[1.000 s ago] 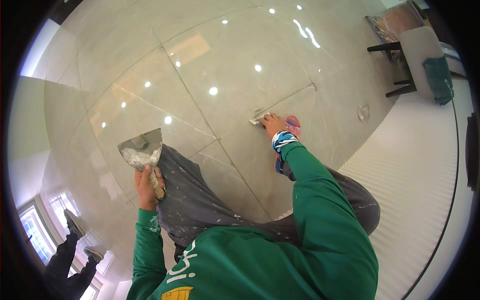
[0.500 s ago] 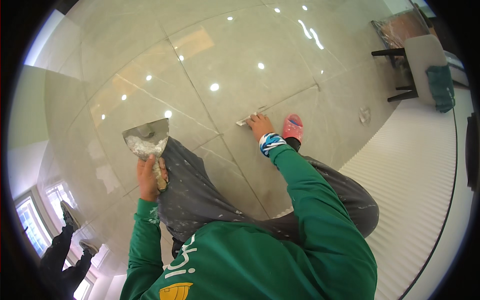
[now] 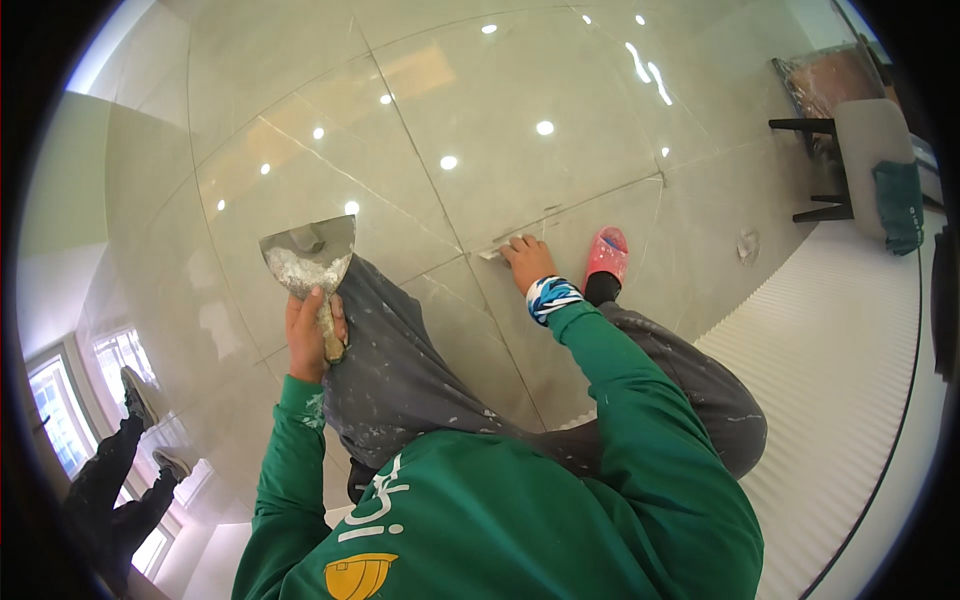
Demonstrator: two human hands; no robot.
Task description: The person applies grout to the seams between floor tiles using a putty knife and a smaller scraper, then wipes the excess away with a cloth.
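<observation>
My left hand [image 3: 310, 335] is closed round the worn handle of a wide putty knife [image 3: 340, 235], held blade-up beside my left knee. White paste [image 3: 303, 270] is heaped on the lower part of its blade. On the floor ahead, my right hand [image 3: 530, 263] grips a small pale flat scraper [image 3: 490, 252], mostly covered by the fingers. The scraper's edge rests at a joint between glossy grey floor tiles [image 3: 400, 210], close to where joints cross. Short dark and pale smears lie along that joint just beyond the fingers.
My right foot in a pink slipper [image 3: 607, 255] stands right of the hand. A grey chair [image 3: 875, 150] with a green cloth [image 3: 899, 205] is at far right, above a white ribbed sheet [image 3: 800, 340]. Another person's dark-trousered legs [image 3: 110, 480] show at lower left.
My right hand with the scraper has slid left along the joint, nearer the crossing. The view has shifted slightly. My left hand still holds the putty knife beside the knee.
</observation>
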